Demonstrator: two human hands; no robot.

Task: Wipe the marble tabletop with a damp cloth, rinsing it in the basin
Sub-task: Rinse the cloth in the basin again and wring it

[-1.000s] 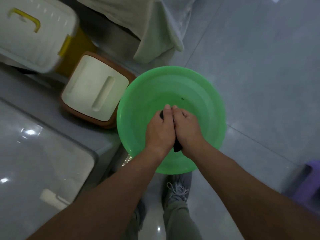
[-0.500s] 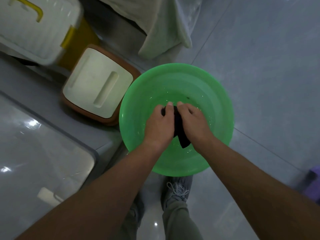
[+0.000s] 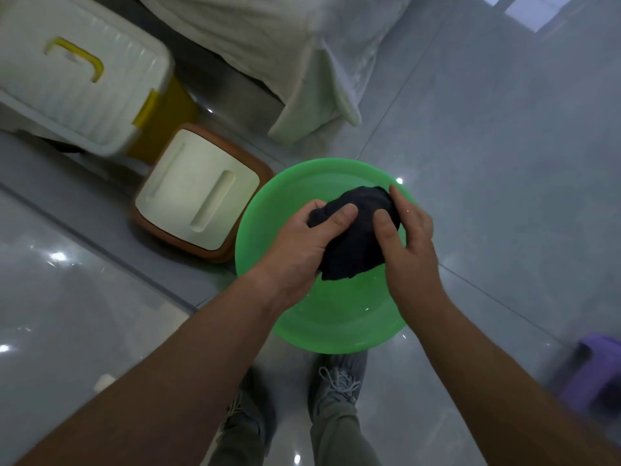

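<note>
Dark cloth (image 3: 359,240) bunched over basin (image 3: 336,324) centre, held between both hands. Left hand (image 3: 302,243) at cloth's 8 o'clock, thumb pressed on top, fingers curled under. Right hand (image 3: 408,243) at 3 o'clock, thumb on top, fingers wrapped behind. Stool (image 3: 198,193) at basin's 10 o'clock.

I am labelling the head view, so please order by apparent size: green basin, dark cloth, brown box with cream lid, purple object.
1. green basin
2. brown box with cream lid
3. dark cloth and purple object: unranked, both partly hidden and looking alike.
</note>
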